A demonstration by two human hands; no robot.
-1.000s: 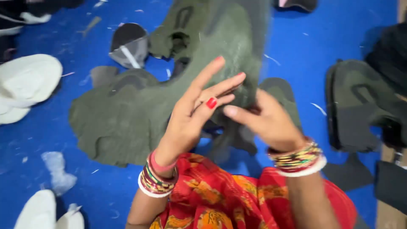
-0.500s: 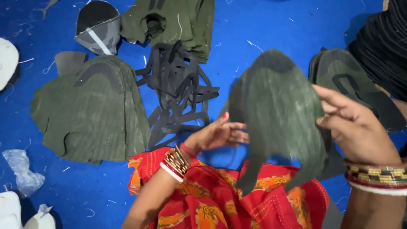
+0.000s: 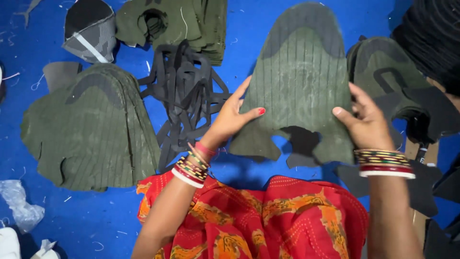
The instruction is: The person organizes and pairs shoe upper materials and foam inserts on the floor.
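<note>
Fingers [image 3: 249, 112] of the left hand [image 3: 230, 120] and right hand [image 3: 366, 124] are pinched on opposite edges of an olive shoe-upper piece [image 3: 299, 91], held spread above the blue floor [image 3: 249, 43]. Sorting appears in hand; placement on a matching stack [image 3: 91, 129] seems called for. Black strips [image 3: 184, 91] are heaped nearby.

I see a blue floor [image 3: 249, 45] bearing olive cut-piece stacks [image 3: 91, 129], tangled black strips [image 3: 184, 93], scraps.
</note>
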